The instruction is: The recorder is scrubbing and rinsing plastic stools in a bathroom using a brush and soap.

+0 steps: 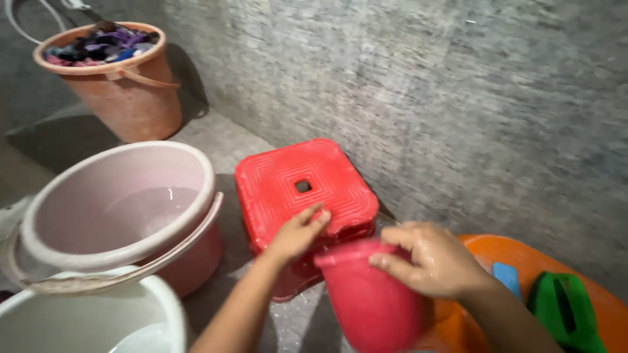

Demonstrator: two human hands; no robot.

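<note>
We've got our right hand (432, 261) clamped over the rim of a pink mug (373, 304), held low just in front of the red stool (304, 189) and above the orange tub (536, 261) w/ its green brush (566, 307). Our left hand (297, 232) lies flat, fingers loose, on the stool's near edge, gripping nothing. Pink bucket (131, 209) w/ water sits to the left, white bucket (85, 320) just below it, clothes bucket (114, 75) well apart at the back.

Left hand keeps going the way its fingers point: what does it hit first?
The left hand already rests on the red stool; sliding on, probably the square hole in its top.
</note>
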